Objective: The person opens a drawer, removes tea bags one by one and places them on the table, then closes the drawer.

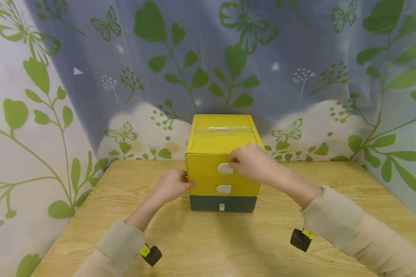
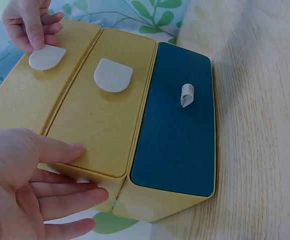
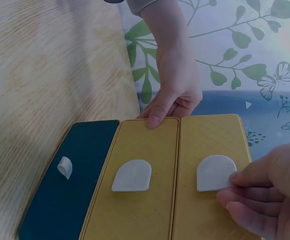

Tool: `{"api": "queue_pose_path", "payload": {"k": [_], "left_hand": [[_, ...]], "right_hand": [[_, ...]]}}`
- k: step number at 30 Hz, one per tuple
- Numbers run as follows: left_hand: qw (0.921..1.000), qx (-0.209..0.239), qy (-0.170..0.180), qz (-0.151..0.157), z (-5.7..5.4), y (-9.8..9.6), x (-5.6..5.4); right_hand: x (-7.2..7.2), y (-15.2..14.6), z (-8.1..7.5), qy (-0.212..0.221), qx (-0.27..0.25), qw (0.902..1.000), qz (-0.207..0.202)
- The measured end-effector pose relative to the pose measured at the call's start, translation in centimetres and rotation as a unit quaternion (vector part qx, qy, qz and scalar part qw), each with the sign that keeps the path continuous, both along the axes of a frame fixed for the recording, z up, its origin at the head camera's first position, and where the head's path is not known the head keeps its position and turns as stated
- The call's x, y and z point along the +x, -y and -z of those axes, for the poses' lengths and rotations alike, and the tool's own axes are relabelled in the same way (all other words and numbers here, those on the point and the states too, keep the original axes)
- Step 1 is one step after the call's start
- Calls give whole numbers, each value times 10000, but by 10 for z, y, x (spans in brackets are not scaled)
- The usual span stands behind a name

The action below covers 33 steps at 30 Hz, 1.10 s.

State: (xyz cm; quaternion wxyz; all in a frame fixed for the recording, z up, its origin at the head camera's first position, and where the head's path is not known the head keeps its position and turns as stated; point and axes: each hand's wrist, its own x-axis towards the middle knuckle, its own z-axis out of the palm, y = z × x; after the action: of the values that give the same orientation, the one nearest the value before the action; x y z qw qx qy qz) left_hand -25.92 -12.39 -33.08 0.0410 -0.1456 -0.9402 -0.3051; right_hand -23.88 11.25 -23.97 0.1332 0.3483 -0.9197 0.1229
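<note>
A small yellow drawer cabinet (image 1: 225, 135) has two yellow drawer fronts and a dark teal bottom drawer (image 1: 208, 203). My right hand (image 1: 253, 163) pinches the white rounded tab (image 3: 216, 172) on the top drawer, thumb at the tab's edge. Its top drawer front is level with the others. At the cabinet's left side, my left hand (image 1: 171, 185) holds the corner, its thumb on the front of the middle drawer (image 2: 97, 120) and its fingers along the side wall. Another white tab (image 1: 223, 189) marks the middle drawer; the teal one has a small white loop (image 2: 187, 95).
The cabinet stands on a light wooden table (image 1: 280, 223), close to its back edge. Clear tape (image 1: 225, 130) runs across the cabinet's top. Behind hangs a curtain (image 1: 201, 57) printed with leaves and butterflies. Black wrist devices (image 1: 301, 240) hang under both sleeves.
</note>
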Motion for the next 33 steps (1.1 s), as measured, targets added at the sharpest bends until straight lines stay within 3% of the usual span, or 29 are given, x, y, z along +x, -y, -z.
{"api": "queue_pose_path", "payload": {"k": [12, 20, 26, 33], "left_hand": [[9999, 118, 20, 88, -1, 1, 0], [9999, -61, -101, 79, 0, 1, 0], [10000, 33, -16, 16, 0, 2, 0], [9997, 84, -220, 51, 4, 4, -1]], "right_hand": [[11, -1, 0, -96, 108, 9999, 79], [20, -4, 1, -585, 262, 9979, -87], [26, -5, -2, -852, 395, 9953, -247], [32, -5, -2, -1283, 436, 9899, -421]]}}
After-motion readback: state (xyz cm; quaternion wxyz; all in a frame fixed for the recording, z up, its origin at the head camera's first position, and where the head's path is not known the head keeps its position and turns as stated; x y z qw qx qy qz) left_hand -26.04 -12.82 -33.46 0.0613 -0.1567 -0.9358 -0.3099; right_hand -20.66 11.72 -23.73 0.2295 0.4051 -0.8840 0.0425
